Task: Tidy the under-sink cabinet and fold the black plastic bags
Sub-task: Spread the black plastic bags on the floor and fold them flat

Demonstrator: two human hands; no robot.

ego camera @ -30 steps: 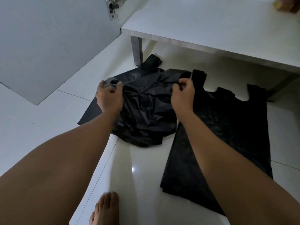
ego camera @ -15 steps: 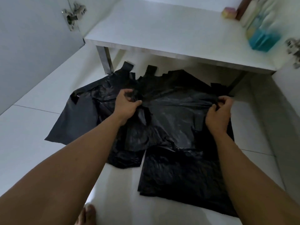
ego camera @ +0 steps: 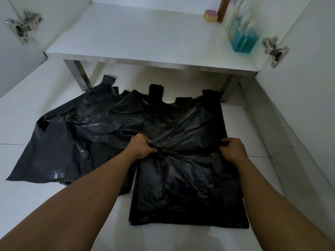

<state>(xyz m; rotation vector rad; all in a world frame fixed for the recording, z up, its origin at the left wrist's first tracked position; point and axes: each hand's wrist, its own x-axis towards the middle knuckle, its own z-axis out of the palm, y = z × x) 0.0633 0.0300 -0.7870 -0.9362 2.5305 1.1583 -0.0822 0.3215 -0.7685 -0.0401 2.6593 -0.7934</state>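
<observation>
Both hands, left and right, pinching black bag, white tiled floor, open cabinet shelf

On the floor, in front of the cabinet shelf, the right bag lies partly over the left bag. At the shelf's right end, a sponge sits behind and left of a bottle.

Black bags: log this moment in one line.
left hand: grips right bag | right hand: grips same bag | left bag: spread on floor
</observation>
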